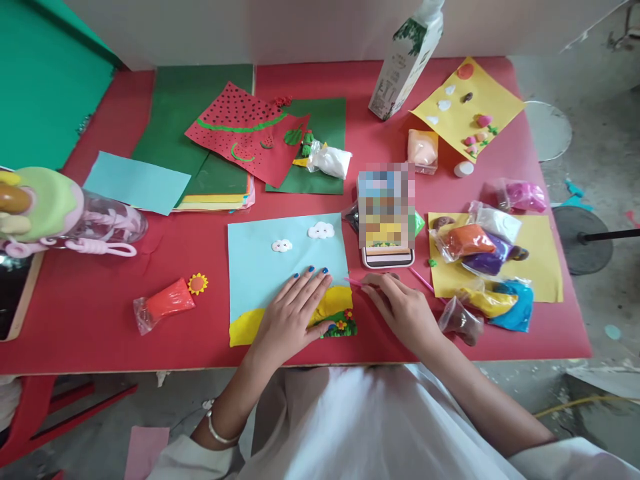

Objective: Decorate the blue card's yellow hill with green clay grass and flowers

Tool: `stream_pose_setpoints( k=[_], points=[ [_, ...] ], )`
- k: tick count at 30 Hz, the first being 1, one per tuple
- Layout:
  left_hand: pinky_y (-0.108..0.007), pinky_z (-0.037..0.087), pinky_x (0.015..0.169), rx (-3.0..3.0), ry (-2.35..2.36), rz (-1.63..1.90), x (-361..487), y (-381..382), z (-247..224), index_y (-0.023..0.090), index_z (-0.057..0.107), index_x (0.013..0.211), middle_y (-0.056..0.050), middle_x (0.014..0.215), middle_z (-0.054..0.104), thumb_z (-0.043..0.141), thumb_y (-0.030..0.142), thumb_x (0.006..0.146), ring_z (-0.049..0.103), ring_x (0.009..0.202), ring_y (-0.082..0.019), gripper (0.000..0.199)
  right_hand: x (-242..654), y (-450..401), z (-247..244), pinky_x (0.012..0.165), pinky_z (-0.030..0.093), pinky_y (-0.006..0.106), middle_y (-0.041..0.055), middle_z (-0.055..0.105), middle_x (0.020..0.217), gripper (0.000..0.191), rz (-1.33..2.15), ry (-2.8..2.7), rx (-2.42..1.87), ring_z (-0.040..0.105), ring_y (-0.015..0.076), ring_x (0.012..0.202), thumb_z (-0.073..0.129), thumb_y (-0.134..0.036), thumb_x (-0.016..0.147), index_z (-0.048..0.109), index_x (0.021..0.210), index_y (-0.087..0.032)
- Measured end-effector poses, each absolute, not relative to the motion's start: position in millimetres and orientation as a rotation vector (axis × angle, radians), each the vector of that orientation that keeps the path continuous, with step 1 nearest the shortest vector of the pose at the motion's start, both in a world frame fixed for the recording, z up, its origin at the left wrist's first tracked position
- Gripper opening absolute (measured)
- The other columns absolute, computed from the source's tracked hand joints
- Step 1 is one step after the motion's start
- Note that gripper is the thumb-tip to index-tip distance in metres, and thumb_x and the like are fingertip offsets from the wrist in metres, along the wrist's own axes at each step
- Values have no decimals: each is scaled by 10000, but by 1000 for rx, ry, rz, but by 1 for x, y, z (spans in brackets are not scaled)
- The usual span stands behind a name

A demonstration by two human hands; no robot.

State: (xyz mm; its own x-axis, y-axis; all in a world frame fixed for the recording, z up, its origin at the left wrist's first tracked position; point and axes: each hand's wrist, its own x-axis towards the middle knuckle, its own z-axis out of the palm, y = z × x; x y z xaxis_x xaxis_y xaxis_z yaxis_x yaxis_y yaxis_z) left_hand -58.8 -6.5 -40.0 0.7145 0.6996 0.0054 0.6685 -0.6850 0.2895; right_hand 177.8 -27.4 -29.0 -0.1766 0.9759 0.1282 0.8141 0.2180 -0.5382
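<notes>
My left hand (295, 313) lies flat on a light blue sheet (255, 267), its fingers stretched out. The sheet bears two white clouds with small faces (321, 231), a yellow clay band (245, 327) along the bottom and a green patch with small flowers (345, 325) at the lower right, partly under my thumb. Just right of the sheet, my right hand (395, 303) pinches a thin pink stick (353, 282), whose tip reaches the sheet's right edge. A phone (387, 257) with a blurred screen lies above my right hand.
Bagged clay (467, 241) sits on yellow paper (545, 260) at the right. A carton (405, 63) stands behind. Watermelon-patterned red paper (240, 127) and green sheets (200, 87) lie at the back. At left are a bottle (113, 217), red clay (170, 300) and a clay sunflower (198, 284).
</notes>
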Motion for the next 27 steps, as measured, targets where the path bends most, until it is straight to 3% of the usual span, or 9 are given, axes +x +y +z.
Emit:
stream_pose_setpoints(
  k=[5, 9, 14, 24, 27],
  points=[
    [-394, 301, 1188, 2656, 1054, 185, -61, -5, -39, 142, 239, 1550, -79, 1555, 394, 435, 467, 990, 335, 1457, -239, 676, 184, -25, -37, 685, 499, 230, 31, 733, 918, 180, 428, -2128, -1434, 683, 133, 758, 454, -218, 1007, 580, 1133, -193],
    [-395, 321, 1180, 2644, 1035, 189, -63, -3, -39, 152, 263, 1541, -77, 1547, 408, 440, 465, 990, 342, 1454, -234, 658, 188, -23, -38, 725, 505, 260, 28, 723, 860, 262, 329, -2277, -1299, 665, 137, 728, 462, -180, 1000, 581, 1233, -191],
    [-397, 321, 1181, 2630, 1028, 191, -64, -3, -38, 161, 259, 1543, -79, 1544, 413, 454, 459, 986, 342, 1454, -235, 661, 191, -24, -41, 770, 510, 282, 60, 722, 958, 284, 264, -2331, -1220, 665, 150, 828, 502, -120, 966, 622, 1217, -180],
    [-401, 316, 1183, 2630, 1034, 189, -63, -3, -38, 153, 260, 1542, -77, 1547, 410, 453, 447, 988, 337, 1457, -236, 656, 186, -27, -42, 808, 513, 295, 61, 704, 878, 187, 168, -2250, -1238, 649, 162, 861, 551, -103, 933, 690, 1035, -177],
    [-403, 322, 1181, 2625, 1039, 197, -63, -3, -38, 166, 246, 1547, -75, 1543, 417, 465, 444, 984, 342, 1454, -236, 665, 186, -28, -42, 851, 505, 297, 60, 726, 964, 255, 167, -2306, -1208, 666, 158, 922, 542, -99, 941, 688, 1125, -197]
  ],
)
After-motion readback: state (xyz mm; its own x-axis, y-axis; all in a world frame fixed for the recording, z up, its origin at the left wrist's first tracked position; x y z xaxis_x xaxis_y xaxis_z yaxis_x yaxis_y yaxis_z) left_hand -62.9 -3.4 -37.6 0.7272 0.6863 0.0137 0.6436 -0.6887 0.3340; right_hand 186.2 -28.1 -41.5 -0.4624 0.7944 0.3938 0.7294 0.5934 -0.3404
